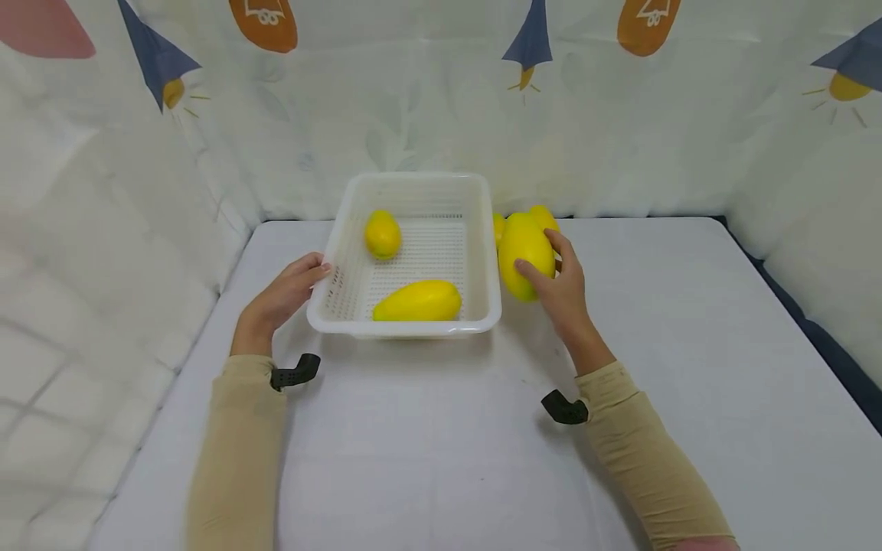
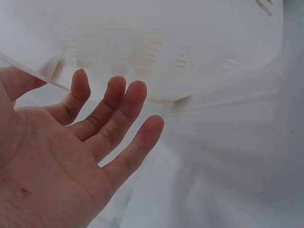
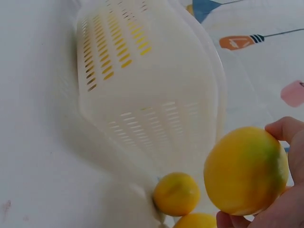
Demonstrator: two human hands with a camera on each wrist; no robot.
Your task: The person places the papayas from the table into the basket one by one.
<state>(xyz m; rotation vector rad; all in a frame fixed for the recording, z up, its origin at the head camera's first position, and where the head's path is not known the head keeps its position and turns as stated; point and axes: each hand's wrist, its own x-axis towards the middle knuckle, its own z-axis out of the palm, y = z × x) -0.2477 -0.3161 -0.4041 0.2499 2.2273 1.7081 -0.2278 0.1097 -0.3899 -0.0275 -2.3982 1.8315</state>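
A white plastic basket (image 1: 413,329) with slotted walls holds a small round yellow fruit (image 1: 383,235), probably a lemon, and a longer yellow mango (image 1: 420,301). My left hand (image 1: 292,287) grips its left rim, the thumb over the edge and the fingers (image 2: 130,102) spread along the outer wall. Beside the basket's right wall, my right hand (image 1: 561,287) holds a large yellow mango (image 1: 525,252) between thumb and fingers. In the right wrist view this mango (image 3: 244,171) shows a greenish patch. Behind it are small yellow fruits (image 1: 543,216), partly hidden; one fruit (image 3: 176,194) sits close to the basket.
A white cloth covers the table (image 1: 441,451). Behind it rises a pale curtain (image 1: 441,99) printed with blue and orange shapes, continuing along both sides. Each wrist carries a small black camera mount (image 1: 296,372) over a beige sleeve (image 1: 237,451).
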